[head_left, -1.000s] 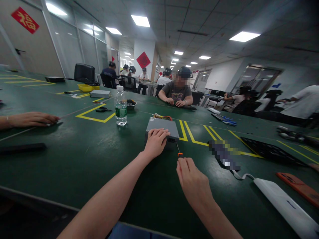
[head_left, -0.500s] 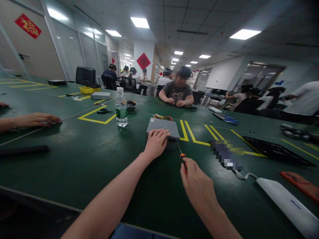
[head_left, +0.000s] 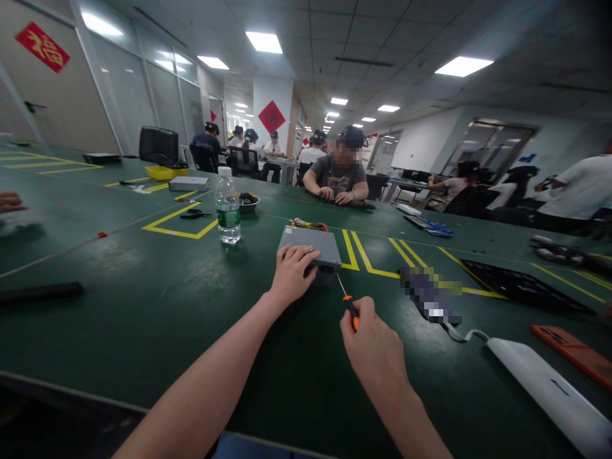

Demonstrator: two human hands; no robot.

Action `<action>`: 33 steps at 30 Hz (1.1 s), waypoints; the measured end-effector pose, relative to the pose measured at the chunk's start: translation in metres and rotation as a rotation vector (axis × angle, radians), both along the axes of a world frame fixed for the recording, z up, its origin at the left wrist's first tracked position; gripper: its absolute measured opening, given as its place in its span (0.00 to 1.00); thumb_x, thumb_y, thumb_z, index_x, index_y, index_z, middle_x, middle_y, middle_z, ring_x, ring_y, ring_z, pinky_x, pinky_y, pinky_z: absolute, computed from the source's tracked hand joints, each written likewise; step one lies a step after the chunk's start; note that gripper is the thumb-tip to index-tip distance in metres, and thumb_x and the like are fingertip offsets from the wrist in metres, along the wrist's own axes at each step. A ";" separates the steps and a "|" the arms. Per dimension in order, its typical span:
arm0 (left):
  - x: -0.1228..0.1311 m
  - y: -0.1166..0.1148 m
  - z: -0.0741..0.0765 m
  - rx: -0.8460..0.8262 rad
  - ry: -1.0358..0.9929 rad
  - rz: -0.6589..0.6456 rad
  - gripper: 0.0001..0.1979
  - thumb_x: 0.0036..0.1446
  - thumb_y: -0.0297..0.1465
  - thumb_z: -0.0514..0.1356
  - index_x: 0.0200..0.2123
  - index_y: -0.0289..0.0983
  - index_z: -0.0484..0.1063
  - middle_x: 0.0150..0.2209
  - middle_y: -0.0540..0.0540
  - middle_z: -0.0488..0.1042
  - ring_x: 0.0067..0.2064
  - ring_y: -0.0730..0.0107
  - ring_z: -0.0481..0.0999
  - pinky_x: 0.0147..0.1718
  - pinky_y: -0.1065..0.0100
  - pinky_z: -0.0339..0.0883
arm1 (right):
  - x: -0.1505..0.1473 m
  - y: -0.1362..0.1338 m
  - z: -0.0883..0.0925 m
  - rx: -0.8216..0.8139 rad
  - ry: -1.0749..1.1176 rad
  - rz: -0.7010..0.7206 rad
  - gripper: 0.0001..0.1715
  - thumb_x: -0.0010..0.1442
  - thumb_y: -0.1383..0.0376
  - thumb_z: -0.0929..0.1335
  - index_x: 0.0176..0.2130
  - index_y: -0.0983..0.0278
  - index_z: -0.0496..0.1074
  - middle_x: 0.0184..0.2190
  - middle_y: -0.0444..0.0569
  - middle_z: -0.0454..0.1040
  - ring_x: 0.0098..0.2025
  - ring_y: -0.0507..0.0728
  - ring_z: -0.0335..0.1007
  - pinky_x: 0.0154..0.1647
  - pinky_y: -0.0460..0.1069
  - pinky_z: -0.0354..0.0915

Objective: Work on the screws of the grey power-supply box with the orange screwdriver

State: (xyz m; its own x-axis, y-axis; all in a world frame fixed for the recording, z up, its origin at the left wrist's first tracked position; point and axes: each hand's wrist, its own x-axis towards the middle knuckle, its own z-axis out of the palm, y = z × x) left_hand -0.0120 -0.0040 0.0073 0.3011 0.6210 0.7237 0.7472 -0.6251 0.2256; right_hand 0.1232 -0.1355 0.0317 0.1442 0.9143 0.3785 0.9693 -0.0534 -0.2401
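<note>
A grey computer power supply lies on the green table, with a bundle of coloured cables at its far side. My left hand grips its near left part, fingers across the top and thumb at the front edge. In my right hand is a screwdriver with an orange and black handle, held between thumb and fingers. Its thin shaft points up at the near right corner of the power supply. Whether the tip sits in a screw is too small to tell.
A water bottle stands left of the power supply, with a metal bowl behind. To the right lie a white power bank, an orange phone and a black panel. A person sits opposite; another person's hand is far left.
My right fingers have shifted on the screwdriver, so more of its handle shows. My left hand stays on the power supply. The other person's hand at the left has drawn back.
</note>
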 end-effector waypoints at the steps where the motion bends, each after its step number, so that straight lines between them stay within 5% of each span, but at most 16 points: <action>1: 0.000 0.001 0.000 0.003 -0.003 0.002 0.15 0.56 0.31 0.55 0.47 0.45 0.66 0.51 0.50 0.69 0.54 0.65 0.63 0.56 0.57 0.46 | 0.003 0.001 0.001 -0.027 0.110 -0.012 0.02 0.60 0.66 0.59 0.35 0.63 0.58 0.24 0.45 0.70 0.21 0.52 0.68 0.17 0.44 0.55; 7: 0.001 0.002 -0.002 0.016 -0.006 0.015 0.14 0.55 0.31 0.55 0.46 0.46 0.67 0.51 0.50 0.69 0.53 0.64 0.64 0.55 0.57 0.47 | 0.008 -0.006 0.002 -0.076 0.482 0.037 0.06 0.60 0.61 0.56 0.35 0.61 0.56 0.26 0.45 0.71 0.26 0.54 0.71 0.24 0.46 0.60; 22: 0.001 0.000 -0.002 0.021 -0.018 0.004 0.15 0.55 0.31 0.55 0.47 0.45 0.66 0.51 0.51 0.69 0.54 0.66 0.63 0.55 0.58 0.46 | -0.011 0.006 -0.002 -0.107 0.222 0.074 0.02 0.61 0.66 0.57 0.37 0.62 0.56 0.28 0.45 0.71 0.25 0.53 0.71 0.20 0.44 0.57; 29: 0.001 0.001 -0.002 0.015 -0.010 0.015 0.15 0.55 0.32 0.54 0.47 0.45 0.66 0.50 0.50 0.69 0.53 0.65 0.64 0.55 0.57 0.46 | -0.023 0.004 -0.013 0.103 -0.246 0.018 0.06 0.60 0.68 0.60 0.39 0.65 0.62 0.37 0.51 0.67 0.22 0.50 0.67 0.16 0.43 0.57; 33: 0.002 0.002 -0.004 0.016 -0.012 0.015 0.15 0.55 0.32 0.55 0.48 0.45 0.66 0.50 0.50 0.69 0.54 0.65 0.63 0.56 0.57 0.46 | -0.040 -0.002 -0.017 0.238 -0.506 0.091 0.16 0.56 0.79 0.57 0.43 0.71 0.65 0.38 0.57 0.67 0.30 0.53 0.69 0.28 0.46 0.67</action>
State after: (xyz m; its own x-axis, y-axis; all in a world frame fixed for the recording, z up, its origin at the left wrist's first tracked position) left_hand -0.0101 -0.0025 0.0035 0.2829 0.6140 0.7369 0.7540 -0.6172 0.2248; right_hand 0.0828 -0.1371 0.0145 -0.1843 0.7958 0.5768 0.9649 0.0348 0.2604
